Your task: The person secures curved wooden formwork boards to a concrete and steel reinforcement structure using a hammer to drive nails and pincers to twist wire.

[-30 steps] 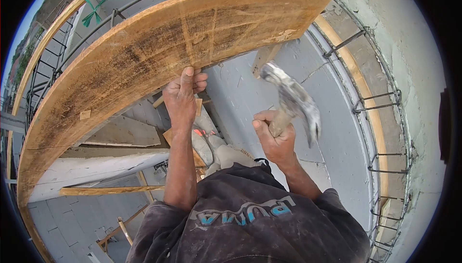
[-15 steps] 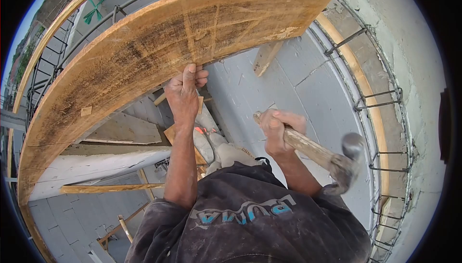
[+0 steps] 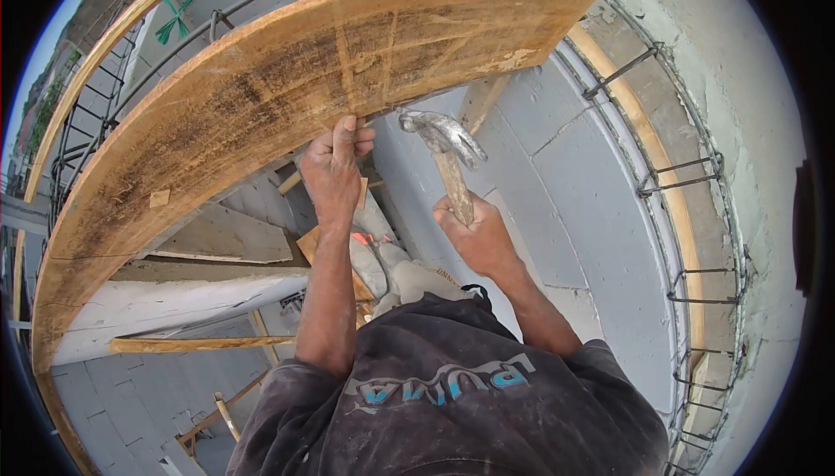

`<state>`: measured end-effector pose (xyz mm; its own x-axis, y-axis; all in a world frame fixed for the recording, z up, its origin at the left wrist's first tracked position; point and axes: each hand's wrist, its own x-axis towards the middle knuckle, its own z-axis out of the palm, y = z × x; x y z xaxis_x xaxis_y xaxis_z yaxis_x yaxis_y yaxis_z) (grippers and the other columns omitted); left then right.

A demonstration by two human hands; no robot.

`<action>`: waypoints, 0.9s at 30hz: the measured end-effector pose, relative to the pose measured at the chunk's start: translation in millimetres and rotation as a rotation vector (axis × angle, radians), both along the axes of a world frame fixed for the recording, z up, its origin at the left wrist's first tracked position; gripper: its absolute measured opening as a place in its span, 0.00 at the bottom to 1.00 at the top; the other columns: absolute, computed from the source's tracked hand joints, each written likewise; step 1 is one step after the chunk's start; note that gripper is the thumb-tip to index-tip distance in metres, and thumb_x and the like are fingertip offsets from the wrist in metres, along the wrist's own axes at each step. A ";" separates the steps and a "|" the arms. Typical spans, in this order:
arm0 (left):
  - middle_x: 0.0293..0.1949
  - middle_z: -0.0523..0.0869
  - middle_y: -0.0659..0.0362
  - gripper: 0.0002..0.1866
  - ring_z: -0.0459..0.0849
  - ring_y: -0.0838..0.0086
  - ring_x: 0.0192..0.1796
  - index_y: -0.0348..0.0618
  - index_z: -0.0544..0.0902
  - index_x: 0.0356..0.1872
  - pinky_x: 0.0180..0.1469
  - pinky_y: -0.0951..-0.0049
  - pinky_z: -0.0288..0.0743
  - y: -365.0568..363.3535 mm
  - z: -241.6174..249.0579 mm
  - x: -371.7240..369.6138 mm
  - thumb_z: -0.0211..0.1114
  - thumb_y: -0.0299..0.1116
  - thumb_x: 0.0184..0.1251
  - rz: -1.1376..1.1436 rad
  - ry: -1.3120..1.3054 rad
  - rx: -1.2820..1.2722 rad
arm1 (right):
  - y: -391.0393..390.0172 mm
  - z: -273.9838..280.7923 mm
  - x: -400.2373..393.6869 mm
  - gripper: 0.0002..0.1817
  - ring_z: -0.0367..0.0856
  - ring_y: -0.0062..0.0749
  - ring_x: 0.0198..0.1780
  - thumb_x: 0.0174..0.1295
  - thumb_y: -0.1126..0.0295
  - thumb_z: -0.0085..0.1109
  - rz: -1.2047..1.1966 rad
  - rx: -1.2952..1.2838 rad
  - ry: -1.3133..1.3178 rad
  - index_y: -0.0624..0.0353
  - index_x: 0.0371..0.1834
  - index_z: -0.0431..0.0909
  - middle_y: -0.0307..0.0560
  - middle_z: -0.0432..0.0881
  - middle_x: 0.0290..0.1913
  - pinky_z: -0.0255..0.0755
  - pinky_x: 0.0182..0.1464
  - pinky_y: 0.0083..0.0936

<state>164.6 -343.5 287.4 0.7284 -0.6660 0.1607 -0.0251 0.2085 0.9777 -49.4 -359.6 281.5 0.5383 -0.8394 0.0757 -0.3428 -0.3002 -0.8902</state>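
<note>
Worn brown wood spans the upper left: a broad plank (image 3: 252, 97), bowed in this wide view, reaches from the far left nearly to the rebar cage (image 3: 623, 73) and has barely shifted over the last second. Grey jointed blockwork (image 3: 600, 215) fills the space to the right, bordered by a pale timber strip (image 3: 642, 117) that runs alongside the steel. A dark shirt (image 3: 417, 441) takes up the bottom.

What has changed is the claw hammer (image 3: 449, 167). Half a second ago its head hung low by the right sleeve; now it is up near the plank's lower edge, striking face toward the left hand (image 3: 333, 171) and claw pointing away to the right. The head is thus back beside the spot being worked, close to the fingers but apart from them in this view.

The right hand (image 3: 478, 237) is wrapped around the wooden handle. The left has stayed at the plank's lower edge in a narrow grip, thumb on top and fingers curled; whether it also pinches something small, I cannot tell.

A short wooden block (image 3: 484, 100) beneath the plank crowds the hammer's upper side. Open room lies rightward and down, over the blockwork, as far as the steel. Smallest is a square wood chip (image 3: 159, 198) on the plank's face.
</note>
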 end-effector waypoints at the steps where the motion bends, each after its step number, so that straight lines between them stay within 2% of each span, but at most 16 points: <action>1: 0.31 0.90 0.54 0.24 0.86 0.76 0.31 0.30 0.87 0.41 0.38 0.75 0.82 -6.3 1.1 3.2 0.65 0.48 0.74 0.009 -0.020 -0.007 | 2.4 20.6 -1.5 0.06 0.74 0.22 0.28 0.72 0.70 0.60 -0.020 0.053 -0.020 0.60 0.44 0.77 0.44 0.79 0.28 0.73 0.35 0.24; 2: 0.31 0.90 0.54 0.24 0.86 0.76 0.31 0.30 0.88 0.41 0.38 0.75 0.82 -4.3 0.1 2.9 0.65 0.48 0.74 0.003 -0.014 -0.005 | 14.0 32.9 -7.4 0.04 0.76 0.24 0.31 0.71 0.72 0.60 -0.049 0.141 -0.026 0.61 0.43 0.78 0.48 0.82 0.30 0.73 0.38 0.21; 5: 0.31 0.90 0.54 0.23 0.86 0.77 0.31 0.30 0.88 0.41 0.38 0.76 0.81 -4.4 -1.4 2.4 0.65 0.47 0.74 0.001 0.007 -0.015 | 19.1 44.0 -19.4 0.06 0.70 0.18 0.24 0.74 0.70 0.53 -0.052 -0.181 -0.550 0.58 0.48 0.73 0.36 0.75 0.25 0.73 0.33 0.30; 8: 0.31 0.90 0.54 0.23 0.85 0.77 0.31 0.30 0.88 0.42 0.38 0.76 0.81 -4.9 -1.1 3.7 0.65 0.47 0.74 -0.006 0.003 -0.020 | 7.0 37.5 5.0 0.05 0.71 0.18 0.24 0.73 0.72 0.53 0.053 -0.384 -1.081 0.61 0.48 0.73 0.36 0.76 0.26 0.72 0.30 0.26; 9: 0.31 0.90 0.54 0.23 0.85 0.77 0.31 0.30 0.88 0.42 0.38 0.76 0.81 -3.9 -1.2 2.9 0.65 0.46 0.74 -0.009 0.008 -0.016 | 6.2 4.4 -3.0 0.06 0.71 0.18 0.23 0.73 0.72 0.54 -0.152 -0.424 -0.466 0.62 0.48 0.72 0.37 0.75 0.24 0.68 0.25 0.21; 12: 0.31 0.90 0.54 0.22 0.85 0.77 0.31 0.30 0.88 0.42 0.38 0.76 0.81 -1.2 -2.2 2.4 0.64 0.46 0.75 -0.014 -0.015 -0.011 | -2.6 5.5 -3.2 0.06 0.76 0.21 0.27 0.71 0.71 0.60 0.010 0.093 0.040 0.61 0.45 0.77 0.43 0.82 0.31 0.74 0.34 0.22; 15: 0.31 0.90 0.54 0.22 0.86 0.77 0.31 0.30 0.88 0.42 0.38 0.76 0.81 -2.7 -3.7 2.7 0.64 0.45 0.75 -0.016 -0.007 -0.015 | 11.4 34.1 -17.4 0.07 0.77 0.22 0.27 0.70 0.71 0.61 -0.087 0.115 -0.110 0.62 0.44 0.78 0.43 0.82 0.31 0.75 0.34 0.23; 18: 0.31 0.90 0.54 0.22 0.86 0.77 0.32 0.30 0.88 0.42 0.38 0.76 0.81 -4.7 -0.7 2.6 0.64 0.45 0.75 -0.006 -0.001 -0.027 | 17.1 55.2 -22.4 0.07 0.78 0.23 0.30 0.70 0.70 0.62 -0.031 -0.061 -0.826 0.62 0.43 0.80 0.41 0.83 0.32 0.74 0.35 0.22; 20: 0.31 0.90 0.54 0.22 0.86 0.77 0.32 0.30 0.88 0.42 0.38 0.76 0.81 -5.5 0.3 3.4 0.64 0.45 0.75 -0.007 -0.008 -0.023 | 12.2 43.8 -3.6 0.07 0.79 0.24 0.30 0.70 0.70 0.62 -0.008 -0.265 -0.803 0.63 0.42 0.81 0.41 0.83 0.31 0.74 0.36 0.23; 22: 0.31 0.90 0.54 0.22 0.86 0.77 0.32 0.30 0.88 0.42 0.38 0.76 0.81 -5.3 0.8 2.8 0.64 0.45 0.75 -0.006 -0.015 -0.018 | -0.9 2.2 5.3 0.07 0.78 0.23 0.30 0.69 0.70 0.62 -0.136 -0.521 -0.227 0.62 0.43 0.81 0.42 0.83 0.32 0.74 0.37 0.23; 25: 0.29 0.89 0.54 0.21 0.86 0.76 0.32 0.30 0.88 0.41 0.39 0.75 0.81 -6.0 -1.2 6.2 0.64 0.45 0.75 -0.003 -0.041 0.009 | -2.9 0.3 2.2 0.07 0.79 0.22 0.33 0.68 0.69 0.63 -0.036 0.088 -0.004 0.61 0.42 0.82 0.42 0.84 0.34 0.73 0.37 0.23; 27: 0.31 0.90 0.54 0.25 0.86 0.75 0.32 0.31 0.87 0.42 0.39 0.76 0.81 -1.5 -5.8 5.4 0.63 0.50 0.74 -0.045 -0.021 0.013 | 3.0 13.7 -3.8 0.07 0.73 0.17 0.27 0.69 0.70 0.63 -0.078 0.031 -0.104 0.63 0.40 0.81 0.36 0.79 0.27 0.68 0.31 0.20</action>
